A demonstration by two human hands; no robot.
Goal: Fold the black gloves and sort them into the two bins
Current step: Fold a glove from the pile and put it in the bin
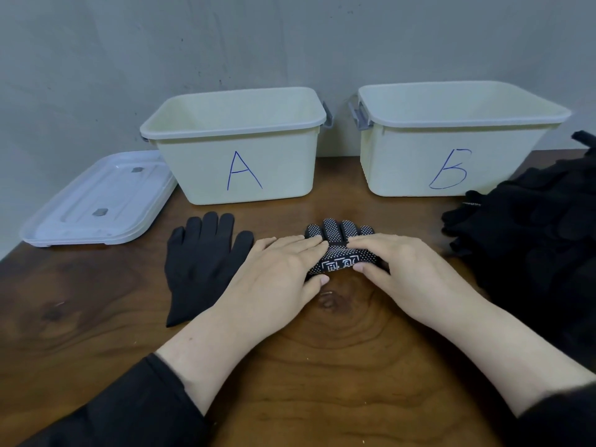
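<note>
The heap of black gloves (535, 240) at the right edge of the wooden counter (96, 317) runs out of view, so neither its full extent nor the number of gloves in it can be made out. Both bins stand far across the counter against the grey wall, and their near walls hide their floors: bin A (238, 169) on the left and the bin on the right marked with a B-like letter (451, 162). The dotted glove (338, 250) lies near the middle of the counter, in front of the gap between the bins, and most of it is covered by the two hands; only its white-dotted fingertips show beyond them, and a strip with white printed marks, too small to read, shows between the thumbs. The left hand (277, 272) lies over the glove's left part and the right hand (400, 269) over its right part, fingers fairly straight on top and thumbs at its near edge; the fingertips of the two hands almost meet. Just left of the left hand a plain black glove (200, 266) lies flat, fingers pointing far, its cuff partly hidden by the left wrist. Two stacked clear lids (96, 204) rest at the far left.
</note>
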